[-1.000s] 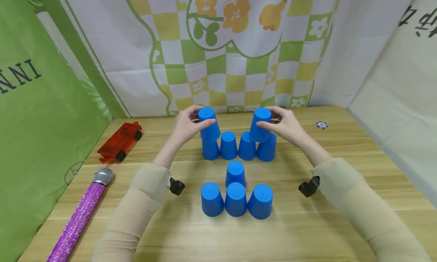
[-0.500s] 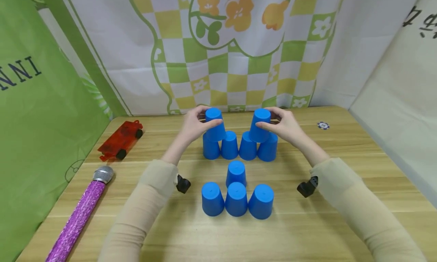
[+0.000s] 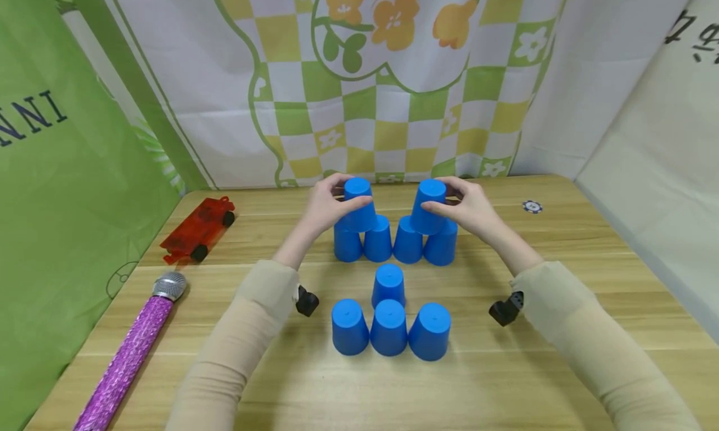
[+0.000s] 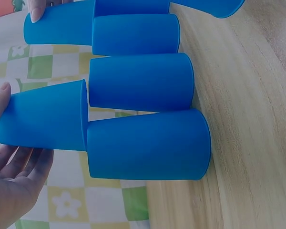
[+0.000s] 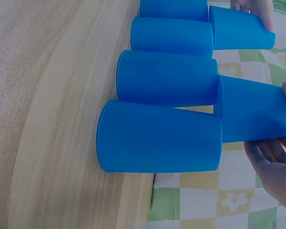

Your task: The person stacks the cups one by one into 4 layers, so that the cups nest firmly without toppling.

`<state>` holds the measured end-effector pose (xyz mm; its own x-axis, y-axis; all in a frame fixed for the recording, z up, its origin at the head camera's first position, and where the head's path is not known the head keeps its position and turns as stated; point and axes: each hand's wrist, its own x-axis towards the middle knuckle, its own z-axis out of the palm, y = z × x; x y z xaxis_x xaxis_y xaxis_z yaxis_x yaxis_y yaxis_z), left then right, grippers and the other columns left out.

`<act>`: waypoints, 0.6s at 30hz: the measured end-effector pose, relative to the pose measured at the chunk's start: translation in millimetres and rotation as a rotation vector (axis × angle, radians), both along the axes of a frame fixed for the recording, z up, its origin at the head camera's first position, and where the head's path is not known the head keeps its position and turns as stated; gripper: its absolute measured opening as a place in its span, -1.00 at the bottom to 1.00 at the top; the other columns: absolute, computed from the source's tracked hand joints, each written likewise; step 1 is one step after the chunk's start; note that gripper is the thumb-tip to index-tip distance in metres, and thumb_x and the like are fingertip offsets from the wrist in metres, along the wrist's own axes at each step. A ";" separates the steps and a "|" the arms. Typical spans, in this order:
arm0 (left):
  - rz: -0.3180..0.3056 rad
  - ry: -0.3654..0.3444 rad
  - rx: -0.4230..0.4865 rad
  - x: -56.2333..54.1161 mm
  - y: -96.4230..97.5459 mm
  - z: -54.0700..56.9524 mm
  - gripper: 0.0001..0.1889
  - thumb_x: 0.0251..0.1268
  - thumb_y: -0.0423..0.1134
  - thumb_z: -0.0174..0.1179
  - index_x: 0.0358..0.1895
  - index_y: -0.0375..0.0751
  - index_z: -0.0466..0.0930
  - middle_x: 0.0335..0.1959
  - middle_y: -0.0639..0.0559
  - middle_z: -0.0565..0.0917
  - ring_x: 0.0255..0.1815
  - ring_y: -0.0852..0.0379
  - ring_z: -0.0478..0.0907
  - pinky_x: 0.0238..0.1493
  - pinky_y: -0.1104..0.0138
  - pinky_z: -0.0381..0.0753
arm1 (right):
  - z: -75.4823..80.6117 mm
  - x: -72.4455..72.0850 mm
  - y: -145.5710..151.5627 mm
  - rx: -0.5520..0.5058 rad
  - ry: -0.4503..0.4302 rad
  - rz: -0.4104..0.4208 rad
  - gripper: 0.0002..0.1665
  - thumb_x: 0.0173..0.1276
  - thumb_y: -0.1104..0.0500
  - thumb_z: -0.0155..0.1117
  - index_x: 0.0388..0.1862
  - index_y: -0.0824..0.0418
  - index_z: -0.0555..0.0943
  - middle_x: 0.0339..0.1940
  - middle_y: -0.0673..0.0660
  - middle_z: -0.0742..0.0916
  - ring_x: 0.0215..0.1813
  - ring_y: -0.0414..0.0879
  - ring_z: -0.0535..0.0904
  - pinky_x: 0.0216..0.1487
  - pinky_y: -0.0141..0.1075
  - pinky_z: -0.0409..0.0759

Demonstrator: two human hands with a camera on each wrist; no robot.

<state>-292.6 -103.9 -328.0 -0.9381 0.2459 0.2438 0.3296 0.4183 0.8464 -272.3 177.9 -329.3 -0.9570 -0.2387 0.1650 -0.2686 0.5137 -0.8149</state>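
Observation:
Four upside-down blue cups stand side by side in a back row, among them the left end cup [image 3: 347, 246] and the right end cup [image 3: 440, 247]. My left hand [image 3: 326, 205] grips an inverted blue cup [image 4: 45, 117] by its sides, its rim at the tops of the two left cups. On the other side my right hand [image 3: 469, 201] holds a matching blue cup [image 5: 255, 109], thumb in front, over the join of the two right cups. Between the two held cups there is a gap.
Nearer the front, three inverted cups form a row, with a middle cup [image 3: 389, 328] and one more cup [image 3: 388, 285] right behind it. A microphone [image 3: 132, 350] and a red toy car [image 3: 200, 230] lie left. A poker chip [image 3: 532, 206] lies right.
My left hand has carried its cup a little to the right, from above the left end cup towards the neighbouring cup. My right hand and its cup have stayed nearly still.

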 end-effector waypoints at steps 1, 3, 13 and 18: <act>0.000 -0.003 -0.002 -0.2 0.5 -0.1 -0.48 0.08 -0.04 0.36 0.11 -0.16 0.50 0.04 -0.09 0.60 0.09 -0.04 0.55 0.10 0.11 0.57 | -0.2 0.0 0.0 0.000 -0.001 0.000 -0.30 0.25 0.00 0.31 0.29 0.26 0.37 0.20 0.30 0.55 0.22 0.19 0.50 0.17 0.01 0.54; 0.001 -0.007 -0.008 -0.3 1.2 -0.1 -0.47 0.08 -0.04 0.36 0.12 -0.16 0.49 0.05 -0.10 0.59 0.09 -0.05 0.55 0.10 0.11 0.57 | -0.4 0.1 -0.1 -0.001 -0.003 -0.001 -0.29 0.25 -0.01 0.31 0.30 0.26 0.36 0.20 0.30 0.54 0.22 0.19 0.50 0.17 0.01 0.53; -0.003 -0.015 -0.021 -2.7 1.4 -2.5 -0.45 0.07 -0.02 0.36 0.13 -0.15 0.48 0.07 -0.09 0.58 0.11 -0.05 0.54 0.13 0.10 0.56 | -1.4 0.3 0.2 0.002 0.002 0.000 -0.30 0.25 -0.01 0.31 0.29 0.26 0.37 0.20 0.30 0.54 0.22 0.19 0.49 0.18 0.01 0.53; 0.001 -0.012 -0.037 -3.7 0.7 -4.8 -0.42 0.07 0.00 0.36 0.16 -0.13 0.46 0.09 -0.08 0.57 0.12 -0.05 0.53 0.14 0.10 0.55 | -1.9 0.1 0.3 0.001 0.011 0.000 -0.30 0.25 0.00 0.31 0.29 0.27 0.37 0.19 0.30 0.55 0.21 0.19 0.50 0.17 0.01 0.54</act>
